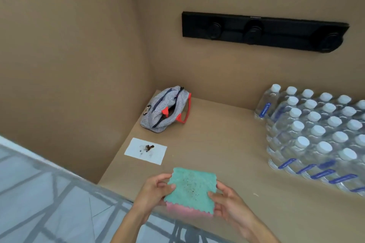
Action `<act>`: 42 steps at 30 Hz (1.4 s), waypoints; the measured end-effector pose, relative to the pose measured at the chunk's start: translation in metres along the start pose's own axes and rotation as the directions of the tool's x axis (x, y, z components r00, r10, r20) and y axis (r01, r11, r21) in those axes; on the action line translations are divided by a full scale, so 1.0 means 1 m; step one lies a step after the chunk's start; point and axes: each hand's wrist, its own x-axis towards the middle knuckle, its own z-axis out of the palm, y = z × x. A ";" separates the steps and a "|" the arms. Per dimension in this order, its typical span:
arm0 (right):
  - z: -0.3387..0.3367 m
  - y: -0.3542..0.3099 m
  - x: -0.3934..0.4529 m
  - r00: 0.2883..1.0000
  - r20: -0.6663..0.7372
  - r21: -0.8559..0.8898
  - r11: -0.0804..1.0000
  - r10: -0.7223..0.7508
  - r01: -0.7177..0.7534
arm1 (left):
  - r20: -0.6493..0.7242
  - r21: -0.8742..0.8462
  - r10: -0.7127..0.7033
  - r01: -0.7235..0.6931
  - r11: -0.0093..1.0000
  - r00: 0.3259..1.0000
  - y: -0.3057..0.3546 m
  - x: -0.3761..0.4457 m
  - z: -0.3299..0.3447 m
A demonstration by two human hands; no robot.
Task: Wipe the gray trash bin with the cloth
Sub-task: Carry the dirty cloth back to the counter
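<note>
I hold a folded cloth (190,189), teal on top with a pink layer showing at its near edge, above the front of a brown table (227,144). Dark crumbs speckle its teal face. My left hand (153,193) grips the cloth's left edge and my right hand (227,198) grips its right edge. No gray trash bin is in view.
A white sheet of paper (146,151) with a small pile of dark crumbs lies just beyond the cloth. A striped bag (166,109) with red handles sits in the back left corner. Several water bottles (316,136) fill the right side. A black strip (264,30) hangs on the wall.
</note>
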 end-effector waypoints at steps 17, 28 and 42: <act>-0.006 0.022 0.130 0.933 -0.361 -0.232 0.969 -0.009 -0.081 | -0.021 0.210 -0.058 0.061 0.976 0.998 -0.014 0.147 0.012; -0.004 0.029 0.131 0.841 -0.533 -0.680 0.637 -0.090 -0.363 | -0.074 0.522 -0.026 0.061 0.851 0.997 -0.024 0.163 0.011; -0.009 0.038 0.109 0.842 -0.538 -0.613 0.699 -0.030 -0.367 | -0.091 0.778 0.226 -0.072 0.624 0.970 -0.042 0.130 0.010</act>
